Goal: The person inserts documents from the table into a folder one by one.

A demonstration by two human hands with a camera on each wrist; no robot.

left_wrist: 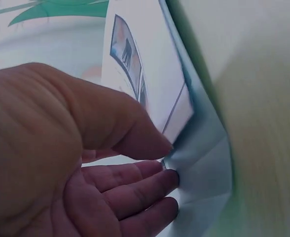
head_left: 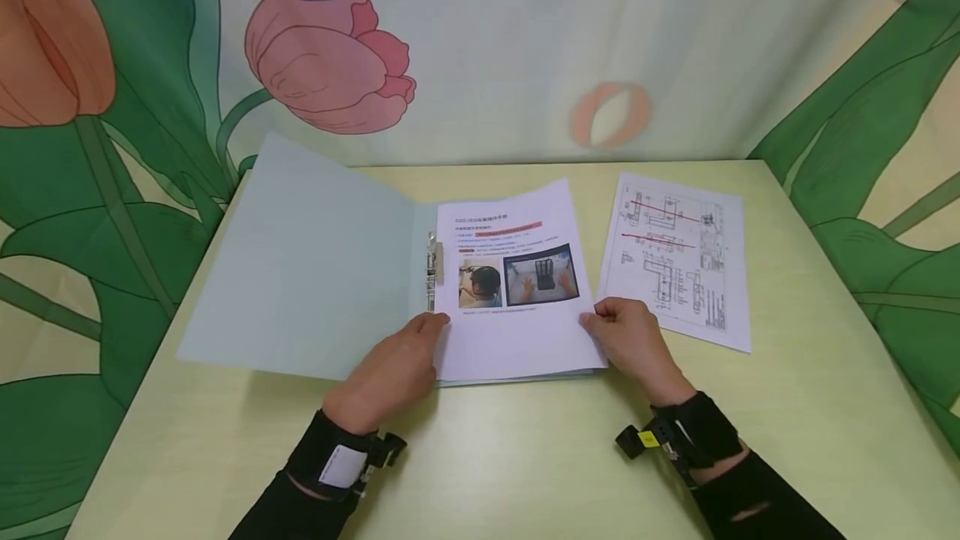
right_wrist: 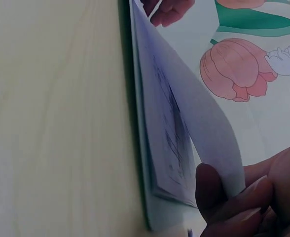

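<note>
The printed sheet [head_left: 517, 344] is found over the right side of an opened pale blue binder [head_left: 315, 273], beside the metal clip [head_left: 431, 273]. Its right edge, bowed upward, is pinched between thumb and fingers of the right hand [head_left: 633, 344]. Its left edge is met by the thumb of the left hand [head_left: 390, 377]; whether a pinch is closed there cannot be told. The sheet is judged light, limp and easily creased; hold is best taken at the blank margins. A technical drawing [head_left: 678, 265] is noted rightward on the pale table [head_left: 525, 457], backed by a tulip-printed curtain [head_left: 510, 40].
</note>
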